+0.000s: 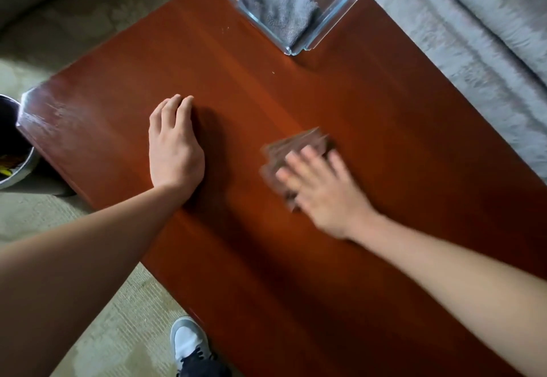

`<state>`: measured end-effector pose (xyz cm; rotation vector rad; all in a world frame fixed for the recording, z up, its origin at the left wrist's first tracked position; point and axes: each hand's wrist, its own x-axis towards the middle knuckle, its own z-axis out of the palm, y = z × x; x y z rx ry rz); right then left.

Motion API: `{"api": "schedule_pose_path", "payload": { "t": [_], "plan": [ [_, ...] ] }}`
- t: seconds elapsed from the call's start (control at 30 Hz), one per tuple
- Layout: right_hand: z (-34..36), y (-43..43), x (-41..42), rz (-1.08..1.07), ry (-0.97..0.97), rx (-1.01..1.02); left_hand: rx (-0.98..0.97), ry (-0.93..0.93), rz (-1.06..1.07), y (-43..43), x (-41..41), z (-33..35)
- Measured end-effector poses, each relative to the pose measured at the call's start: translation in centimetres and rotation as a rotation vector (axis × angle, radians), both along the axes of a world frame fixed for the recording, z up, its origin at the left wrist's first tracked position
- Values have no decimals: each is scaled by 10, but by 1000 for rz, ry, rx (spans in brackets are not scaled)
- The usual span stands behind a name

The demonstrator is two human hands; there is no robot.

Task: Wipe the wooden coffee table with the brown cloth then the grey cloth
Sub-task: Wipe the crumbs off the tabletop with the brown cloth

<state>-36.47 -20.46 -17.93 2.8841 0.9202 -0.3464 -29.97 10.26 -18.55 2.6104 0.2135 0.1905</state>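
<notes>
The reddish wooden coffee table point(266, 95) fills the middle of the head view. My right hand point(322, 190) lies flat with spread fingers on the brown cloth point(299, 151), pressing it on the tabletop right of centre; both are motion-blurred. My left hand point(174, 145) rests on the bare wood to the left, fingers loosely bent, holding nothing. The grey cloth point(281, 9) lies folded inside a clear glass dish point(334, 18) at the table's far side.
A grey sofa point(488, 36) runs along the table's right side. A round dark bin point(11, 145) stands on the carpet by the table's left corner, which shows pale smears. My shoe point(189, 344) is at the near edge.
</notes>
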Motion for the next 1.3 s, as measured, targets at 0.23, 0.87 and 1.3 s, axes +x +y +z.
{"api": "schedule_pose_path", "payload": {
  "t": [0.23,0.87,1.3],
  "plan": [
    [23,-63,91,-588,21,32,55,1,-51,0,1,0],
    [3,13,-50,250,92,138,51,-106,-260,-54,6,13],
    [14,-211,165,-789,-25,26,293,-12,-394,-160,80,5]
  ]
}}
